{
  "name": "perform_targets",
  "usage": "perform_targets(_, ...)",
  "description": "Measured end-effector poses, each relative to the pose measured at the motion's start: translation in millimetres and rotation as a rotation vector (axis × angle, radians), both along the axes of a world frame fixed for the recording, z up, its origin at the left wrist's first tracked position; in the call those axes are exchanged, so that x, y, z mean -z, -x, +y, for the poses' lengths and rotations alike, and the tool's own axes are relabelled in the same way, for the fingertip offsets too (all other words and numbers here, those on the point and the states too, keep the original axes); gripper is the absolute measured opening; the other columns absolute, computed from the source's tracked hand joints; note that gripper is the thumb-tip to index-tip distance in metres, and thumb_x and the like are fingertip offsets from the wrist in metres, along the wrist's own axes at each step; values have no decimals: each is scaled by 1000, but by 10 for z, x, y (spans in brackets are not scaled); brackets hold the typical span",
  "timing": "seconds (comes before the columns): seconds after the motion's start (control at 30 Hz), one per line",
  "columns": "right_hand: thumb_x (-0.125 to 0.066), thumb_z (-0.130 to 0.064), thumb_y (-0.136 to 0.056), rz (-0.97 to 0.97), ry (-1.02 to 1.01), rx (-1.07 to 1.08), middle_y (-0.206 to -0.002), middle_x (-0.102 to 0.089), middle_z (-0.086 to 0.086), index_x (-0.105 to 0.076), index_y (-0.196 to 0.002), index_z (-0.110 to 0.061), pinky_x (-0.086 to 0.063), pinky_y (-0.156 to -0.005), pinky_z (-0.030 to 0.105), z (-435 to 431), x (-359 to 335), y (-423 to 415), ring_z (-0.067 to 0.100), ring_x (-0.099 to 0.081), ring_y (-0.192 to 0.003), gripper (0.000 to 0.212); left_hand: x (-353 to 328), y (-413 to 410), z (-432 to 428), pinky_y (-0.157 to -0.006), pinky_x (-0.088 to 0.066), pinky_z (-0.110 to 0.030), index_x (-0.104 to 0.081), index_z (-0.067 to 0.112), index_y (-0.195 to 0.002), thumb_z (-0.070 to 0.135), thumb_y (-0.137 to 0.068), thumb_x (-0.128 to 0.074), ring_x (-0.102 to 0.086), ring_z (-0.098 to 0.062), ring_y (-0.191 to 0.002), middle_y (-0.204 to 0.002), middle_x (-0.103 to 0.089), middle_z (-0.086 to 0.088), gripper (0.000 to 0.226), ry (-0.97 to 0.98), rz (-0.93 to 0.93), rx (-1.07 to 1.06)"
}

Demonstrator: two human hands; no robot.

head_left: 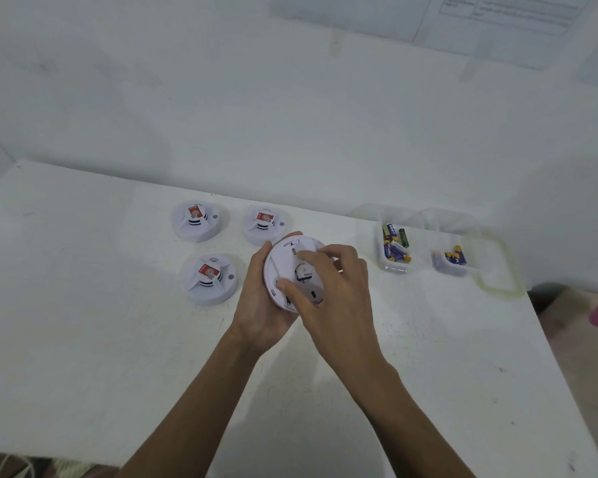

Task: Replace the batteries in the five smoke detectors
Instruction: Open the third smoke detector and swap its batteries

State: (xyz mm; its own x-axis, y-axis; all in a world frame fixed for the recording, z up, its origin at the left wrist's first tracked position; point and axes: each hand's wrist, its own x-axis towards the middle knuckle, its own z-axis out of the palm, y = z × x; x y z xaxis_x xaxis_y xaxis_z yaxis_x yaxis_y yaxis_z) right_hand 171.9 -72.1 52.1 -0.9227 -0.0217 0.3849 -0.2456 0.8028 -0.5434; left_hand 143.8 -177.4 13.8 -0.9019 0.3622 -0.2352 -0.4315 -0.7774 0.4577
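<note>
1. Left hand [259, 305] grips the held detector [285, 260] from its left side and from below. The thumb lies on the upper-left rim; the fingers wrap behind it, mostly hidden.
2. Right hand [328, 291] is clamped on the same unit from the right. Its thumb presses the lower left of the face and its fingers curl over the upper-right part.
3. The held detector is a white disc, lifted off the tabletop [83, 288] and tilted, flat back side toward the head camera. A round part in the middle and a grey piece below it show between the fingers. Cannot tell if a battery is inside.
4. 3 more white units sit on the tabletop left of the hands, dome side up, each with a red label on top:
   - rear-left detector [197, 222]
   - rear-middle detector [265, 224], just behind the left thumb, its near rim partly hidden
   - front-left detector [211, 279], just beside the left hand
5. So 4 detectors are in view.
6. To the right of the hands, near the wall, 2 clear tubs stand side by side. The left tub [390, 267] holds several purple-and-yellow batteries [396, 251] plus 1 green. The right tub [442, 267] holds fewer, same colours.
7. A clear lid with a green rim [497, 288] lies at the tabletop's right edge, beside the right tub.
8. Printed sheets [497, 15] are taped to the wall above; the text is too blurred to read.
</note>
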Motion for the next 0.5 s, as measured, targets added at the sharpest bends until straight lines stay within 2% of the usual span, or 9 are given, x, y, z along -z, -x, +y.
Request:
perform_targets(0.03, -69, -45, -76, -9, 16, -2, -120, -53, 5, -64, -116, -24, -39, -75, 15, -2, 4, 1, 21, -50, -104, 45, -9, 0, -7, -84, -56, -40, -71, 18, -112, 51, -90, -33, -68, -26, -100, -116, -68, -11, 55, -5, -6, -1)
perform_targets(0.13, -69, -45, -77, -31, 52, -11, -121, -52, 5, -63, -116, -25, -32, -75, 7, 8, 2, 3, 20, -48, -105, 45, 4, 17, -23, -89, -53, -41, -51, 18, -135, 52, -93, -30, -62, -27, -110, -124, -62, -11, 58, 24, -27, -7)
perform_targets(0.2, -71, -46, -77, -39, 55, 1, -120, -52, 5, -63, -116, -26, -32, -75, 6, 4, -3, 9, 19, -48, -105, 45, 16, 27, -23, -92, -52, -42, -45, 18, -140, 52, -95, -26, -59, -28, -113, -127, -60, -11, 59, 45, -11, -8)
perform_targets(0.33, -69, -49, -76, -29, 32, 43, -116, -55, 7, -65, -114, -26, -41, -76, 18, -34, 7, -9, 20, -52, -101, 45, -16, 24, -9, -91, -51, -41, -72, 20, -110, 54, -84, -38, -67, -25, -101, -114, -69, -11, 54, 64, 21, -15)
perform_targets(0.5, -62, -54, -75, -13, 26, 122, -107, -61, 11, -65, -112, -25, -45, -71, 24, -101, 29, -30, 24, -58, -92, 47, -33, 2, 9, -81, -57, -37, -70, 19, -109, 51, -82, -39, -70, -23, -93, -107, -72, -10, 52, 90, 33, -38)
